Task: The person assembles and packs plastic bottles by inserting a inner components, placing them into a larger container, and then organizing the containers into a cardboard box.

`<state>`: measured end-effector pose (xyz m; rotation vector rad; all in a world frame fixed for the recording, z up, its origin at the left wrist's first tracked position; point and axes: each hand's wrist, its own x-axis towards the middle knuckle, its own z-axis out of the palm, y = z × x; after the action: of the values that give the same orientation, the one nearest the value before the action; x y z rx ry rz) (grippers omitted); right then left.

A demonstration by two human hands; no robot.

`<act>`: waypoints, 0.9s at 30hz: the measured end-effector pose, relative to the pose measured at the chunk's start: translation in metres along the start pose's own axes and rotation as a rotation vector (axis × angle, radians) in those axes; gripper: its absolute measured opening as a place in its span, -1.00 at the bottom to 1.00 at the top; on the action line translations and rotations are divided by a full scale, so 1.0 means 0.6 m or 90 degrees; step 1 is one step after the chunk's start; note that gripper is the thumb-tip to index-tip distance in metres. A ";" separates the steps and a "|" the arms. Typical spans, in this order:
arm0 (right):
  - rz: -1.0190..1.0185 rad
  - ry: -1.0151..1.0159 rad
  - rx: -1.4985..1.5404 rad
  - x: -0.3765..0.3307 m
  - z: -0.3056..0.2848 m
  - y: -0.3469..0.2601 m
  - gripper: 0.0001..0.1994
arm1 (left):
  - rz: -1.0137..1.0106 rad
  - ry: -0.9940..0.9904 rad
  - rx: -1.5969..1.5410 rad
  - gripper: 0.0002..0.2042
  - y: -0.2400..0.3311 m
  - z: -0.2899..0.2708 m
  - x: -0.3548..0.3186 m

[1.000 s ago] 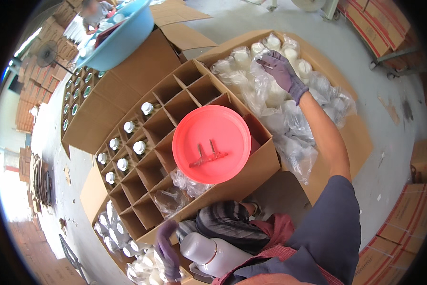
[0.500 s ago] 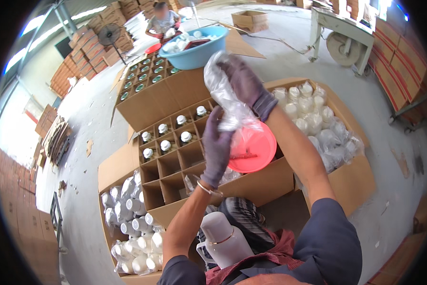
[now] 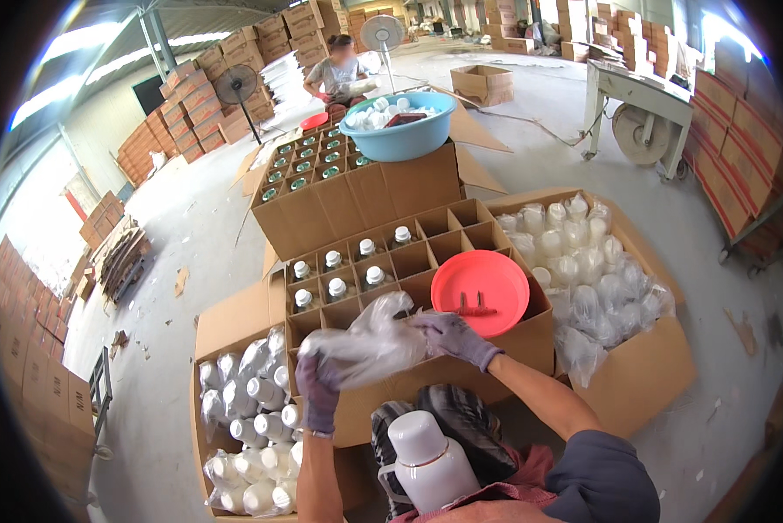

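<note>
A crumpled clear plastic bag is stretched sideways above the near edge of a divided cardboard box, blurred by motion. My left hand, in a purple-grey glove, grips its left end. Closed on the other end is my right hand, gloved alike, just below a pink-red plastic basin. That basin sits on the box and holds small dark red pieces. Several white-capped bottles stand in the box's cells. A white thermos-shaped jug with a handle rests against my lap.
At left, an open carton holds bagged white bottle-shaped pieces; at right, another carton has bagged translucent white ones. Beyond stands a carton of bottles bearing a blue tub. A person sits behind it, near two fans.
Both hands have come down and toward me with the plastic bag, from above the basin to the divided box's near edge. The bag now stretches sideways between them. My view has tilted up.
</note>
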<state>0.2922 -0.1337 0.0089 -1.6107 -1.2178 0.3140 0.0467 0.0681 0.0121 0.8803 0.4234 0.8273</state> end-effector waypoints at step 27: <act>0.122 0.197 0.268 -0.289 0.077 -0.110 -0.87 | 0.103 -0.156 0.498 -0.63 -0.067 -0.053 -0.315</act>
<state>0.1455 -0.2537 -0.0168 -1.3468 -0.7068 0.3955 -0.0732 -0.0784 -0.0395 1.7399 0.4679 0.6861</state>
